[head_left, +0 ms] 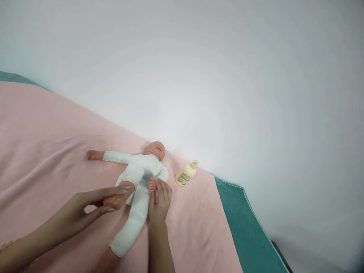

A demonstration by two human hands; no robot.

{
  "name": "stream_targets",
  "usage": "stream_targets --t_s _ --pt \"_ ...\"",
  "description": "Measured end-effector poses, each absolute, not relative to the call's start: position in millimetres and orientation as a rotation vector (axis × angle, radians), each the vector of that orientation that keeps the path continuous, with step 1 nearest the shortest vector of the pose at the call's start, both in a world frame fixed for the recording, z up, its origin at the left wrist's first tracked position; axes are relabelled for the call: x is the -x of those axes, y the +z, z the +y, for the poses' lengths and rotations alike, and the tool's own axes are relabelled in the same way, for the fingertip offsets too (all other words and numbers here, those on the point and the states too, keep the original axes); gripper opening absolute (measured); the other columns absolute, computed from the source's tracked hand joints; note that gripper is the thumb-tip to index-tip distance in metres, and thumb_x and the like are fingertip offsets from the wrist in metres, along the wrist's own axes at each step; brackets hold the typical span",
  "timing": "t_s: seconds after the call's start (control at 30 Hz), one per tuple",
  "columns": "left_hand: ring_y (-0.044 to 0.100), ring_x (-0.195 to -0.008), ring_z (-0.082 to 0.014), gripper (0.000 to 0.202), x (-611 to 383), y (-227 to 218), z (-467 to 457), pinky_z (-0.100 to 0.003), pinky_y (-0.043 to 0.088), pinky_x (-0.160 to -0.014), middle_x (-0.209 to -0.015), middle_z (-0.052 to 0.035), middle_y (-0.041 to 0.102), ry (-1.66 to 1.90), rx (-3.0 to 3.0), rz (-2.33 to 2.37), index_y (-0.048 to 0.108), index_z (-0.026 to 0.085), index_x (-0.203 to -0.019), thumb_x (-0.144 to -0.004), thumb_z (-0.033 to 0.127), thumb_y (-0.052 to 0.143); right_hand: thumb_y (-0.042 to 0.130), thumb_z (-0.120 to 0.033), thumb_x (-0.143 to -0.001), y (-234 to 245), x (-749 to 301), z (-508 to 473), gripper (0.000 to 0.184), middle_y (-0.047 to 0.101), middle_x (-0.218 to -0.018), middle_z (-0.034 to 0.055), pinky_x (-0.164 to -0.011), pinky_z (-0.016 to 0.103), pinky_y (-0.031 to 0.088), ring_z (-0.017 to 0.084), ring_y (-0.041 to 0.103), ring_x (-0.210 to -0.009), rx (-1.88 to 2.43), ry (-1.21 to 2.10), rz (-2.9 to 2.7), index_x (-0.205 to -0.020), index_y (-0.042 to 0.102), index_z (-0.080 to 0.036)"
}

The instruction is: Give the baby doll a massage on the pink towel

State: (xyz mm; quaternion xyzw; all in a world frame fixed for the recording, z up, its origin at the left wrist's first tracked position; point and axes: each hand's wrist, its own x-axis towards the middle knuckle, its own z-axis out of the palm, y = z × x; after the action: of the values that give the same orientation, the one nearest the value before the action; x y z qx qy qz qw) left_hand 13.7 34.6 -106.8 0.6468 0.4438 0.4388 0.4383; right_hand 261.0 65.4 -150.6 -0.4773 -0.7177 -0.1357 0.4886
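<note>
Baby doll [142, 168] lies on its back on a pink blanket [42, 151], its head toward the white wall [227, 76]; one arm is stretched out on the side away from the lotion bottle [185, 175], which lies on its side just beside the doll's head and shoulder; the left hand [96, 203] has its grip wrapped about the doll's raised foot, thumb above and fingers beneath; the right hand [160, 201] rests against the doll's hip, and its grip seems to pinch the doll's small hand between thumb and fingertips; the doll's other leg lies straight, pointing away from its head. The cloth body looks soft, light and floppy, while the head, hands and feet look like firmer moulded plastic, so these hard ends, or the trunk held from under, seem the surest places to take hold; the limbs will likely dangle if lifted by one end. Beyond the doll's outstretched arm the blanket runs wide and open; past the bottle it ends at a teal sheet [241, 220], and the bed's edge falls away beyond that; the wall stands close behind the doll's head.
</note>
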Motion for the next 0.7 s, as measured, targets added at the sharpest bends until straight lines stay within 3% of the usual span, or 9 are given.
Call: stream_targets --t_s 0.17,0.4,0.53,0.7 --pt "0.065 -0.117 -0.0291 0.045 -24.5 -102.9 67.5 -0.029 0.058 -0.087 -0.123 -0.0020 0.070 1.033 -1.681 0.987 0.074 0.027 -0.119 -0.085 0.052 0.061 0.047 -0.009 -0.098 -151.3 -259.0 69.9 0.042 0.070 -0.123 0.0057 -0.102 0.036 0.045 0.018 0.060 -0.119 1.117 -0.381 -1.900 -0.135 0.059 -0.025" --pt "0.070 -0.099 -0.0267 0.044 -35.6 -93.8 75.4 -0.030 0.060 -0.080 -0.123 -0.0032 0.070 1.028 -1.649 0.970 0.073 0.025 -0.121 -0.083 0.042 0.057 0.045 -0.009 -0.097 -149.7 -259.6 69.3 0.045 0.070 -0.122 0.0028 -0.112 0.040 0.033 0.017 0.062 -0.117 1.158 -0.354 -1.991 -0.135 0.059 -0.029" --pt "0.067 -0.111 -0.0267 0.042 -33.3 -96.5 69.0 -0.027 0.058 -0.084 -0.123 -0.0009 0.070 1.050 -1.621 0.963 0.073 0.027 -0.121 -0.083 0.038 0.057 0.047 -0.010 -0.097 -153.0 -263.5 69.6 0.043 0.070 -0.123 0.0041 -0.111 0.040 0.036 0.017 0.062 -0.118 1.164 -0.351 -1.963 -0.133 0.061 -0.028" --pt "0.061 -0.122 -0.0286 0.043 -24.1 -102.2 57.0 -0.030 0.056 -0.094 -0.129 0.0027 0.067 0.993 -1.601 0.942 0.072 0.033 -0.123 -0.085 0.053 0.063 0.049 -0.020 -0.098 -157.1 -268.3 65.4 0.033 0.069 -0.123 0.0090 -0.107 0.044 0.043 0.022 0.062 -0.118 1.219 -0.206 -1.737 -0.126 0.064 -0.023"
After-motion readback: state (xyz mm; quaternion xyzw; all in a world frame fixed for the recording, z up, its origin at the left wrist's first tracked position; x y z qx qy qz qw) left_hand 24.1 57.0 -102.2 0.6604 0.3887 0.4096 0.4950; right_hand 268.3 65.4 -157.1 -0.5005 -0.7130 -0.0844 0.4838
